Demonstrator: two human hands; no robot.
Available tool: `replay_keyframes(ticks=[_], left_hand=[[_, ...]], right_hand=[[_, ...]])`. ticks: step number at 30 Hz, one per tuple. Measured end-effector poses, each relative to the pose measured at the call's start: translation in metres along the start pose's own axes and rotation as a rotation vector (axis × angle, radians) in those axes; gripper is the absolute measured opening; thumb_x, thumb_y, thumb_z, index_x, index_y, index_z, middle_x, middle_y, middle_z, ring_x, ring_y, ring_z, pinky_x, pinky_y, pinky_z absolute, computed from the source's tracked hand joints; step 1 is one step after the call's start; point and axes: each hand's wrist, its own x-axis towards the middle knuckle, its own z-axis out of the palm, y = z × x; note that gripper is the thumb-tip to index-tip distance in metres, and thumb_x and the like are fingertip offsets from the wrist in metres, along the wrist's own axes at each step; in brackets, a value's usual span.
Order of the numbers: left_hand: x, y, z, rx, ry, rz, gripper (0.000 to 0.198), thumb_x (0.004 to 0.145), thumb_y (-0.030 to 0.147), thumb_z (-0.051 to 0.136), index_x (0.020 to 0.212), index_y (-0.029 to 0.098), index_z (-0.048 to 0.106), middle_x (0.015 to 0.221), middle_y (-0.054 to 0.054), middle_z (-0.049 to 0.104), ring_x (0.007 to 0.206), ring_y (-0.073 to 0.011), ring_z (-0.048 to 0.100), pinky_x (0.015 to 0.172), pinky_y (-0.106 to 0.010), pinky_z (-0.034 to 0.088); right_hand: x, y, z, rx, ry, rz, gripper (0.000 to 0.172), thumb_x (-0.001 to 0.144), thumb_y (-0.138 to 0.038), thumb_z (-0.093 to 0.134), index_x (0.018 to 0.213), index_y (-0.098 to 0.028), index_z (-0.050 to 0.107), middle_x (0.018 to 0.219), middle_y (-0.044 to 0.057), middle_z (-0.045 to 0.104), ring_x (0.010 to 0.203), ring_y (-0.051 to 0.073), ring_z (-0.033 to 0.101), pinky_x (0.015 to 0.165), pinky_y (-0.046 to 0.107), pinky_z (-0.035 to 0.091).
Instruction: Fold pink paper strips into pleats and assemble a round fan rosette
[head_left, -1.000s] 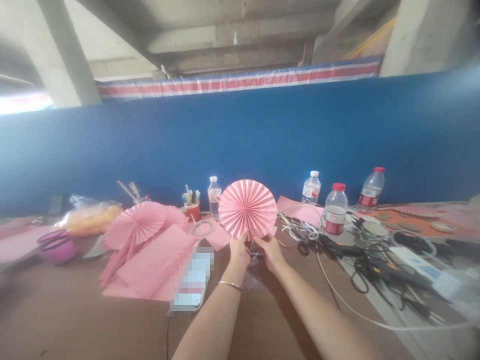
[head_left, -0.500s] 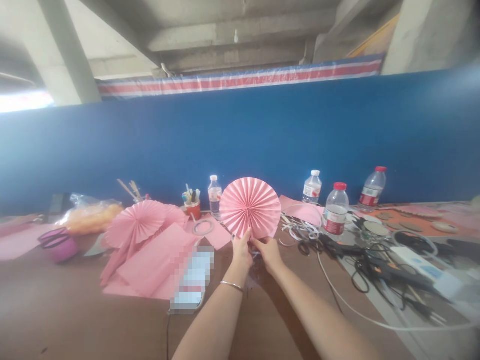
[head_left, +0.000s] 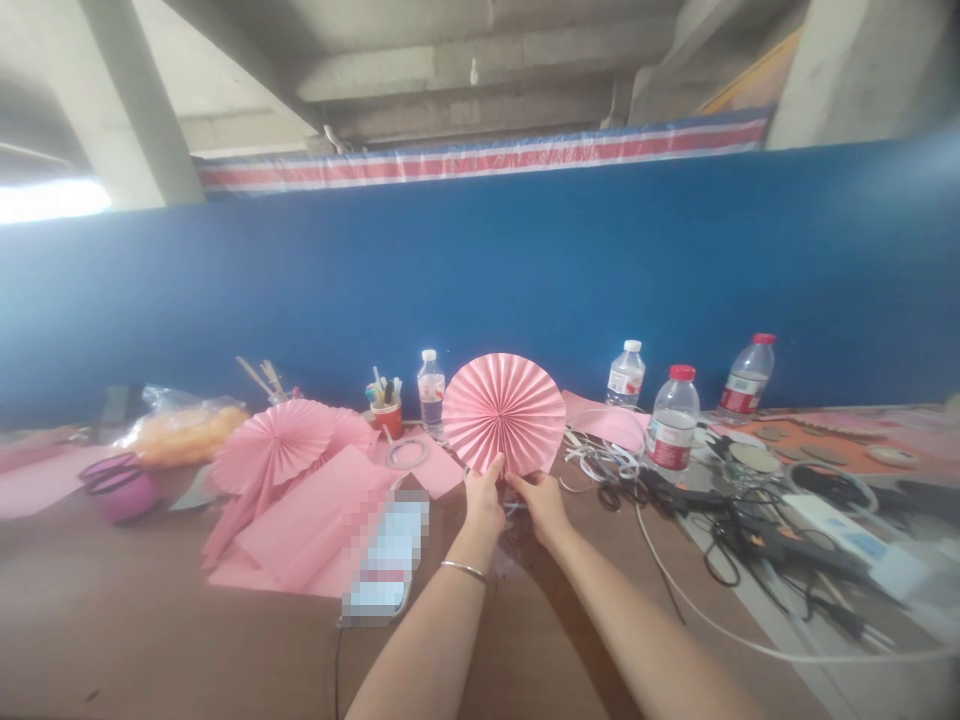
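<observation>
A round pleated pink paper fan (head_left: 502, 405) stands upright above the table, spread into a full circle. My left hand (head_left: 486, 498), with a silver bangle at its wrist, grips the fan's lower edge, the thumb lying on its front. On the other side of the same lower edge, my right hand (head_left: 541, 505) pinches the paper with its fingers closed. The fingers behind the fan are hidden. Another pink pleated fan (head_left: 274, 445) leans at the left, beside flat pink paper sheets (head_left: 307, 530).
A phone with a blurred screen (head_left: 390, 555) lies left of my arms. Behind are a cup of pens (head_left: 386, 415) and a water bottle (head_left: 430, 390). Red-capped bottles (head_left: 673, 420), tangled black cables (head_left: 739, 530) and a power strip (head_left: 836, 525) crowd the right. A blue partition (head_left: 480, 260) closes off the back.
The fan has shifted very slightly right and up in view, turning a little. Both hands keep their hold, and the right fingers have moved slightly at the lower edge.
</observation>
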Motion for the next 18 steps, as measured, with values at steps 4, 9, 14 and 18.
replay_keyframes(ticks=[4, 9, 14, 18], left_hand=[[0.0014, 0.0004, -0.001, -0.016, -0.026, -0.003, 0.037, 0.053, 0.026, 0.072, 0.078, 0.015, 0.048, 0.065, 0.002, 0.055, 0.053, -0.0098, 0.054, 0.052, -0.023, 0.044], [0.0028, 0.0006, -0.0019, -0.023, -0.023, 0.008, 0.036, 0.053, 0.025, 0.072, 0.079, 0.016, 0.049, 0.065, 0.003, 0.054, 0.054, -0.0089, 0.054, 0.052, -0.022, 0.043], [0.004, 0.0004, -0.0024, -0.023, 0.019, 0.016, 0.038, 0.049, 0.025, 0.074, 0.073, 0.016, 0.047, 0.06, 0.005, 0.052, 0.05, -0.0082, 0.052, 0.05, -0.022, 0.042], [0.0044, 0.0, -0.003, -0.007, -0.012, 0.019, 0.036, 0.05, 0.028, 0.073, 0.071, 0.016, 0.046, 0.057, 0.005, 0.05, 0.049, -0.0085, 0.051, 0.05, -0.023, 0.041]], right_hand=[[0.0016, 0.0015, -0.0016, -0.033, 0.022, 0.017, 0.032, 0.051, -0.04, 0.069, 0.062, -0.011, 0.06, 0.053, 0.004, 0.06, 0.051, 0.015, 0.053, 0.05, 0.025, 0.04], [0.0025, 0.0018, -0.003, -0.001, 0.035, 0.038, 0.032, 0.049, -0.038, 0.071, 0.062, -0.011, 0.058, 0.053, 0.002, 0.059, 0.05, 0.014, 0.052, 0.05, 0.025, 0.039], [0.0013, -0.0009, -0.0025, 0.021, 0.039, 0.05, 0.03, 0.051, -0.036, 0.071, 0.063, -0.012, 0.058, 0.055, 0.002, 0.059, 0.049, 0.013, 0.051, 0.05, 0.025, 0.039], [0.0001, -0.0024, -0.0023, 0.024, 0.029, 0.049, 0.03, 0.051, -0.035, 0.071, 0.064, -0.011, 0.059, 0.056, 0.003, 0.059, 0.05, 0.013, 0.052, 0.05, 0.025, 0.039]])
